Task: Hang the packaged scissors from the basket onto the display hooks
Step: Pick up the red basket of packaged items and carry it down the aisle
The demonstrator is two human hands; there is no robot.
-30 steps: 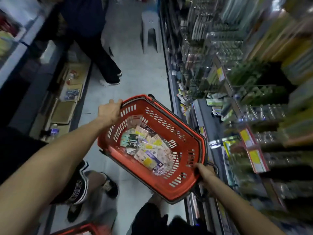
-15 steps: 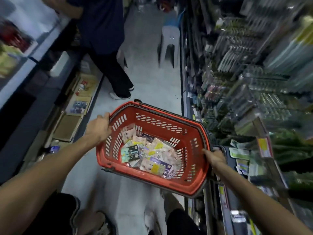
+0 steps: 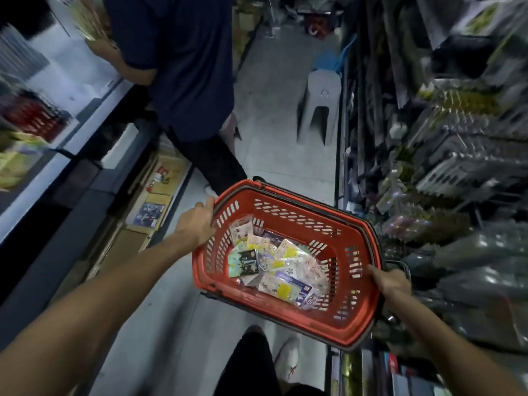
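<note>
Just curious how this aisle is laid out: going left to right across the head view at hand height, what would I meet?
Cardboard boxes, left hand, red basket, right hand, display shelves.

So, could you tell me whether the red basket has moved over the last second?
Yes: the red basket has come forward along the aisle, its far rim now nearer the grey stool.

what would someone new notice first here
A red basket, centre frame, held at each end by the left hand and right hand, with a heap of colourful packets in its bottom. Close ahead on the left stands a person in a dark shirt; blurred display racks fill the right side.
</note>
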